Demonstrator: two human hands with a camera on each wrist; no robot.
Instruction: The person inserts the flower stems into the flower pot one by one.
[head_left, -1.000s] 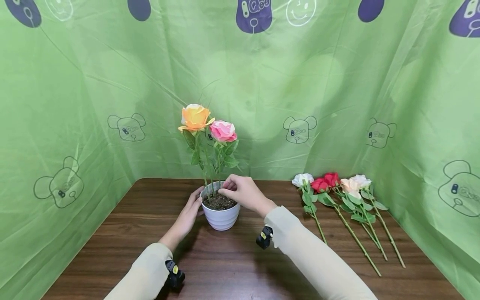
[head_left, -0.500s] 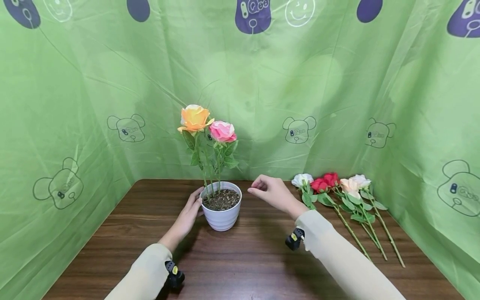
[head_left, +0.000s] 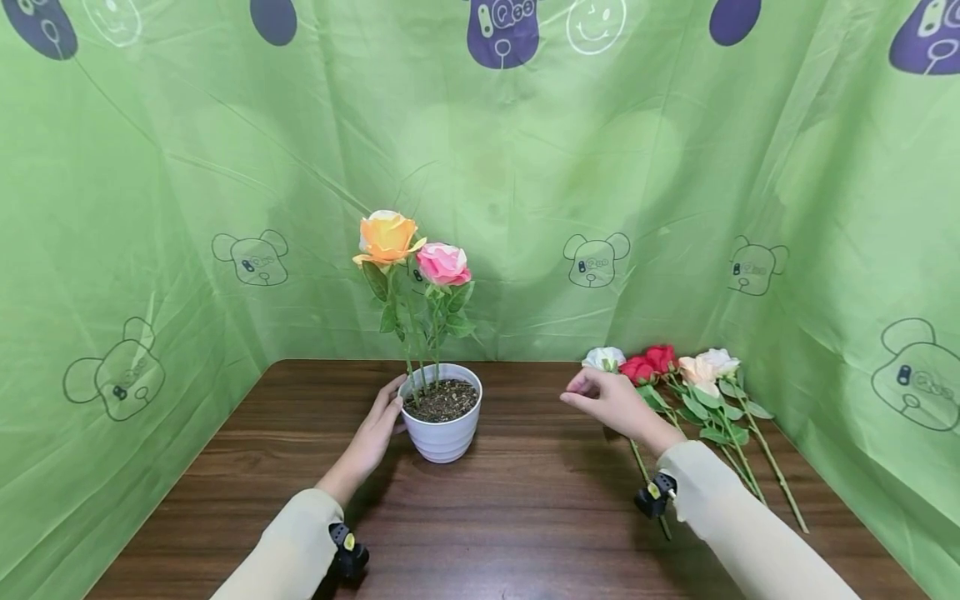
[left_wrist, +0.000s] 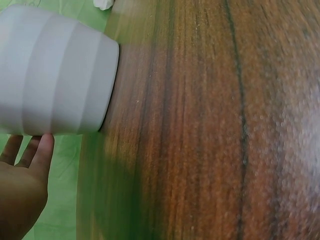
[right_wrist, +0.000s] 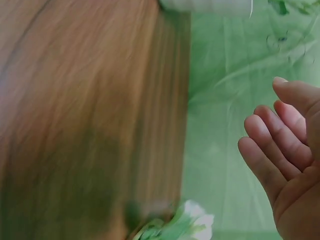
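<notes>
A white ribbed flower pot (head_left: 442, 437) filled with dark soil (head_left: 442, 402) stands upright on the table. From its left part rise the stems of an orange rose (head_left: 387, 239) and a pink rose (head_left: 444, 264). My left hand (head_left: 372, 437) touches the pot's left side; in the left wrist view its fingertips (left_wrist: 46, 142) rest on the pot's wall. My right hand (head_left: 618, 406) hovers over the table, left of the loose flowers and partly in front of a white rose (head_left: 603, 358). Its fingers are loosely bent, and in the right wrist view the hand (right_wrist: 290, 150) holds nothing.
At the right of the wooden table (head_left: 510, 500) lie several long-stemmed roses, among them red roses (head_left: 651, 363), a peach rose (head_left: 699, 373) and a pale rose (head_left: 720, 362). A green printed cloth (head_left: 480, 167) hangs behind and at both sides.
My right hand has left the pot's rim by the stems and moved right, towards the loose flowers. The left hand stays at the pot, which has not moved.
</notes>
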